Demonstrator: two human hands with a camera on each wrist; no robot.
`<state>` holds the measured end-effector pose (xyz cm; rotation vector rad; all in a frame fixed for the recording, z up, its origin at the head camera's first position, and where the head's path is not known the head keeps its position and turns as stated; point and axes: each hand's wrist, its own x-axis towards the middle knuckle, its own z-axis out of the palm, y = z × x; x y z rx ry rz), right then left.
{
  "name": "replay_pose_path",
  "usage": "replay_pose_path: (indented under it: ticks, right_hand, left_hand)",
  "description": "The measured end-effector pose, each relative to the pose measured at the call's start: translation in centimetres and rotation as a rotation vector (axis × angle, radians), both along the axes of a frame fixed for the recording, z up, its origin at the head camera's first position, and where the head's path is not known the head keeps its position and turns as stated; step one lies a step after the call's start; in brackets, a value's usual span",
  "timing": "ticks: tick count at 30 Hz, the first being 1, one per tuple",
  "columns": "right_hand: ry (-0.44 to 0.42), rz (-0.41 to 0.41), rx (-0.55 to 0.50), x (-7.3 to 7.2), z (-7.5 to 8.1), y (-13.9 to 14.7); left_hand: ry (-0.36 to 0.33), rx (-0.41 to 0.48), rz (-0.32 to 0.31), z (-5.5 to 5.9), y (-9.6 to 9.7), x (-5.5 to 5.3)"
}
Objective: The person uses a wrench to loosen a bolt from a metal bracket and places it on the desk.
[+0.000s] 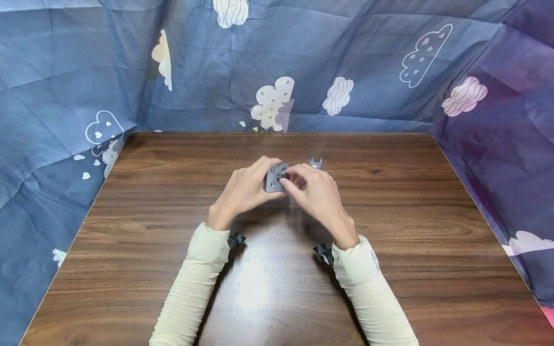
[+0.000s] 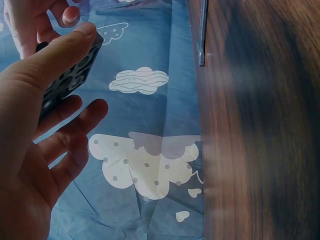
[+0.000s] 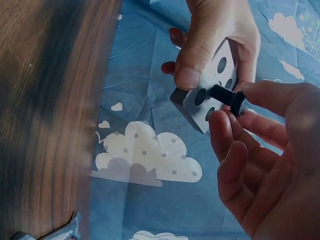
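Note:
A grey block (image 1: pixel 272 184) with several round holes is held up over the table by my left hand (image 1: pixel 242 190). The thumb and fingers grip its edges. In the right wrist view, the holed face of the block (image 3: pixel 192 107) is turned towards my right hand (image 3: pixel 272 155). That hand pinches a black bolt (image 3: pixel 225 96) by its head between thumb and fingers. The bolt's shank points at the block's face among the holes; whether its tip sits inside one cannot be told. From the left wrist view, the block (image 2: pixel 75 75) appears edge-on beneath the thumb.
An open-ended wrench (image 1: pixel 316 163) lies on the wooden table (image 1: pixel 389 206) just beyond my right hand, its handle partly hidden. A blue cloth (image 1: pixel 207 62) with cloud prints hangs behind and beside the table. Each wrist wears a black camera mount (image 1: pixel 323 253).

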<state>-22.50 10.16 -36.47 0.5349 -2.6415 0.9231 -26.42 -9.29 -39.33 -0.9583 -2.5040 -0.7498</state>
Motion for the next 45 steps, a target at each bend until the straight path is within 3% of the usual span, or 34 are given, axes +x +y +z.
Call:
replay_pose_path:
  ticks: [12, 24, 45]
  right_hand:
    - [0.067, 0.035, 0.01, 0.01, -0.09, -0.08]
    - [-0.002, -0.043, -0.007, 0.08, 0.11, -0.08]
    - [0.051, 0.035, 0.0, 0.05, -0.07, 0.02]
  left_hand:
    - [-0.002, -0.009, 0.009, 0.01, -0.13, 0.03]
    - [0.007, 0.01, 0.001, 0.1, -0.08, 0.09]
    - [-0.001, 0.005, -0.001, 0.04, -0.1, 0.01]
